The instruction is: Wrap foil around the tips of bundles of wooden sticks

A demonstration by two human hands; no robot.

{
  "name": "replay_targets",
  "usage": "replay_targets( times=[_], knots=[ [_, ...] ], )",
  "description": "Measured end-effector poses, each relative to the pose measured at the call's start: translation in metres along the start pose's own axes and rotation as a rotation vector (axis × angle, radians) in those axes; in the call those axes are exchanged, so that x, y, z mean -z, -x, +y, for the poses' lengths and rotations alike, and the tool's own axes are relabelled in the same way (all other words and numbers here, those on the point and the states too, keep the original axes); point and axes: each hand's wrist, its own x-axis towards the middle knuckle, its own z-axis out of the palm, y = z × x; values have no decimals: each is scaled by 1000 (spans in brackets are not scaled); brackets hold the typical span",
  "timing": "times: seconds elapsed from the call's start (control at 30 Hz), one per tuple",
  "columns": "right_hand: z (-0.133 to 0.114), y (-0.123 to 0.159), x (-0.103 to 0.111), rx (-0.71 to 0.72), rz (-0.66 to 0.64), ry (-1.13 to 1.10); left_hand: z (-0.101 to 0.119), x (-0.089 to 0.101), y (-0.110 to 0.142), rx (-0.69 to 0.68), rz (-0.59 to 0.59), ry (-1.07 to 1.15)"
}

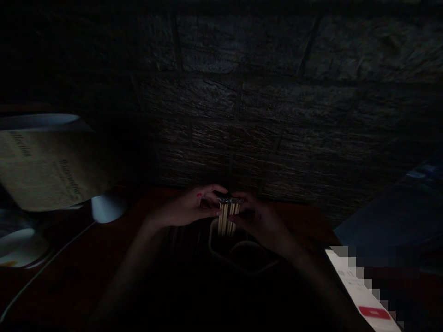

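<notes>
A bundle of thin pale wooden sticks (226,222) stands upright between my two hands, with dark, shiny plastic-looking material around the top ends. From the left side, my left hand (197,206) closes on it, thumb against the front. My right hand (262,221) grips the bundle from the other side, fingers near its top and thumb lower down. Under the sticks is an angular container (210,244) with a pale rim; the lower stick ends reach its opening. Darkness hides most of the inside, though a rounded edge shows there.
A stone-block wall (221,97) rises behind the reddish table (138,207). At left are a lampshade with printed lettering (51,166), a white cone-shaped object (108,208) and a pale cable (44,267). A lit screen (360,290), partly pixelated, is at lower right.
</notes>
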Motion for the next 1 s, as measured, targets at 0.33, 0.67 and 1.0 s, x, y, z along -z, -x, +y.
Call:
replay_targets(
  times=[0.33,0.67,1.0],
  knots=[
    [-9,0,-2,-10,21,87,2,1,1,50,26,-40],
    [-3,1,-2,-44,-16,10,1,-3,-5,57,25,-13],
    [-5,0,-2,-40,-22,20,1,-6,-6,42,-19,56]
  ],
)
